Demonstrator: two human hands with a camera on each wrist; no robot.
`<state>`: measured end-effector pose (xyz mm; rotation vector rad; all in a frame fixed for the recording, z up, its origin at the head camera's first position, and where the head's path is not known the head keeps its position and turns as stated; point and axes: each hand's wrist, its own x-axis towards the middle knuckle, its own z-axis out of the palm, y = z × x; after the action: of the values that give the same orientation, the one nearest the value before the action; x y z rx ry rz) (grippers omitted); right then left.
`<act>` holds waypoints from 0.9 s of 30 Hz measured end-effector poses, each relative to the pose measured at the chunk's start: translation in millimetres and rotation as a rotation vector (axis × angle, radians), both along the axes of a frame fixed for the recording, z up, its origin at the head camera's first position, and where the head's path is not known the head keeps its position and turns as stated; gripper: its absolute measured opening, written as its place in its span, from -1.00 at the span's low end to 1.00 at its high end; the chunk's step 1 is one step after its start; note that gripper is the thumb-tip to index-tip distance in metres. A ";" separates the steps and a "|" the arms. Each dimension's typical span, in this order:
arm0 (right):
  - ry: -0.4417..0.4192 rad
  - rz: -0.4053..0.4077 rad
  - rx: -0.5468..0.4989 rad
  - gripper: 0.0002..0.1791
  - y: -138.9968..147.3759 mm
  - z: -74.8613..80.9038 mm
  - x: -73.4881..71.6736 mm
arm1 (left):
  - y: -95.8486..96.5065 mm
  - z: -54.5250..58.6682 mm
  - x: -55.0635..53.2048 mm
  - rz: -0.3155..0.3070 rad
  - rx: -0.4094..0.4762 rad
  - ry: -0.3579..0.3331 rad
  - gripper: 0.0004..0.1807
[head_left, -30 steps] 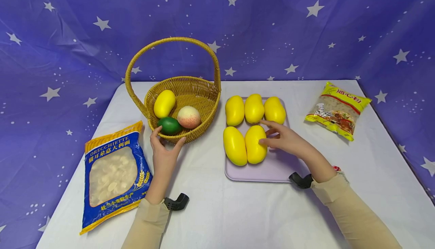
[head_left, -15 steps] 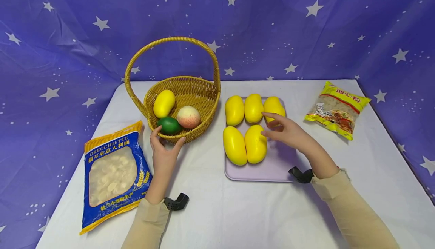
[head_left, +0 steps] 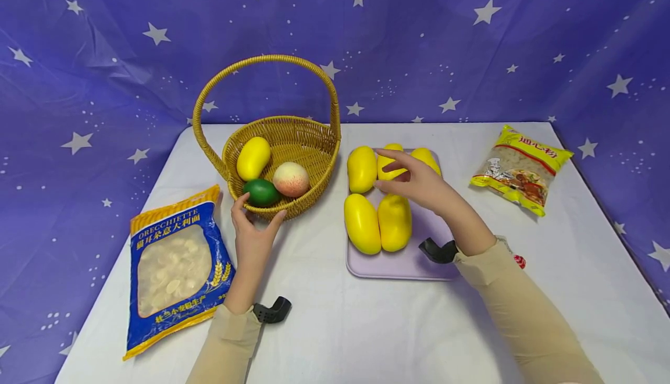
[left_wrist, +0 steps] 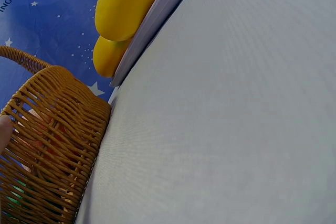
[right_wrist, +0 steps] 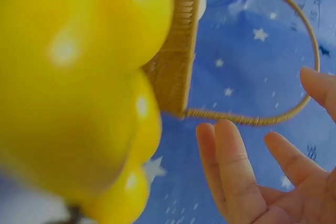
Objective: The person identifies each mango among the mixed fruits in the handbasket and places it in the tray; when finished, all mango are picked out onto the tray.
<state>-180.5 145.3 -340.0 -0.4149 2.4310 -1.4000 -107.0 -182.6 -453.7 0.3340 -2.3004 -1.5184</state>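
In the head view my left hand (head_left: 253, 235) touches the front rim of a wicker basket (head_left: 314, 195), thumb and fingers spread apart. Inside lie a yellow mango (head_left: 253, 159), a dark green egg-shaped fruit (head_left: 262, 193) and a peach (head_left: 291, 180). The left wrist view shows a fingertip against the basket's woven wall (left_wrist: 58, 129). My right hand (head_left: 419, 180) hovers over a lilac tray (head_left: 398, 266), fingers parted and holding nothing. Several yellow mangoes (head_left: 362, 224) lie on the tray in two rows; the hand partly covers the back ones. Its spread fingers (right_wrist: 233, 166) show in the right wrist view.
A blue orecchiette pasta bag (head_left: 178, 273) lies at the left, partly under the left forearm. A yellow pasta packet (head_left: 520, 171) lies at the back right. The table has a white cloth (head_left: 356, 331), with a purple starry curtain (head_left: 398, 46) behind.
My right hand has moved left and away from me, from beside the front-row mango to above the gap between the rows. The left hand and the fruit stay where they were.
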 end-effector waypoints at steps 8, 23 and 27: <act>0.025 0.076 -0.012 -0.23 -52.5 21.1 -8.7 | -0.5 -0.8 -0.4 -0.003 0.017 -0.015 -0.05; 0.140 0.130 0.010 -0.25 -155.1 16.6 -33.6 | 0.0 1.1 -0.1 0.007 0.011 -0.012 -0.08; 0.152 0.103 0.044 -0.26 -174.3 13.5 -42.5 | -0.1 0.4 -0.8 0.003 0.013 -0.013 -0.07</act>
<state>-223.0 -29.0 -326.5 -0.6485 2.5140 -1.3136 -107.9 -182.7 -453.3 0.3513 -2.2999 -1.5343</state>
